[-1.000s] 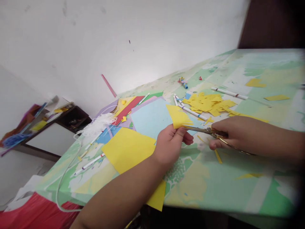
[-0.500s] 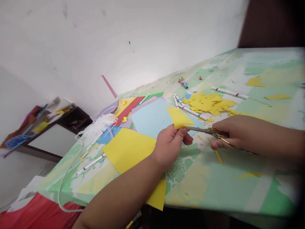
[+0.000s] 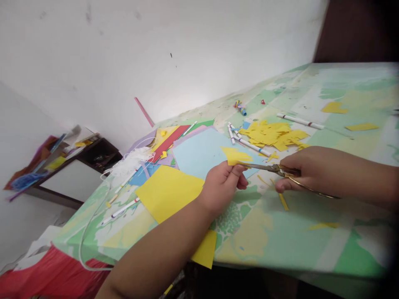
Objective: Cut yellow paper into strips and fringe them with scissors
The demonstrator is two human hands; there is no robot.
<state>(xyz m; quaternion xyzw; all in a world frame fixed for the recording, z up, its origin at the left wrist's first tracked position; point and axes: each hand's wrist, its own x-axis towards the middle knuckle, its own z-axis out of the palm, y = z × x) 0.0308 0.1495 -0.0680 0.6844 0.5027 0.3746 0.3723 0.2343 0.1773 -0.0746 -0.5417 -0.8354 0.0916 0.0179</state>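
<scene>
Pinched in my left hand (image 3: 225, 179) is a small piece of yellow paper (image 3: 234, 155) with a fringed right edge. My right hand (image 3: 307, 168) is wrapped round the handles of a pair of scissors (image 3: 272, 167) with gold-coloured loops. The scissors' blades point left and meet the paper's lower edge beside my left fingertips. Beyond the scissors lies a heap of cut yellow paper pieces (image 3: 271, 133). A large yellow sheet (image 3: 170, 193) rests partly under my left forearm, and a light blue sheet (image 3: 199, 151) lies behind my left hand.
White markers (image 3: 299, 121) lie around the heap and at the left. A tangle of white string (image 3: 134, 162) sits near the table's left side, its cord hanging over the edge. A green patterned cloth (image 3: 255, 232) covers the table. A low cabinet (image 3: 68, 182) stands at left.
The yellow piece in my left hand looks lower and tilted differently. My right hand with the scissors has shifted slightly. The whole view has moved a little.
</scene>
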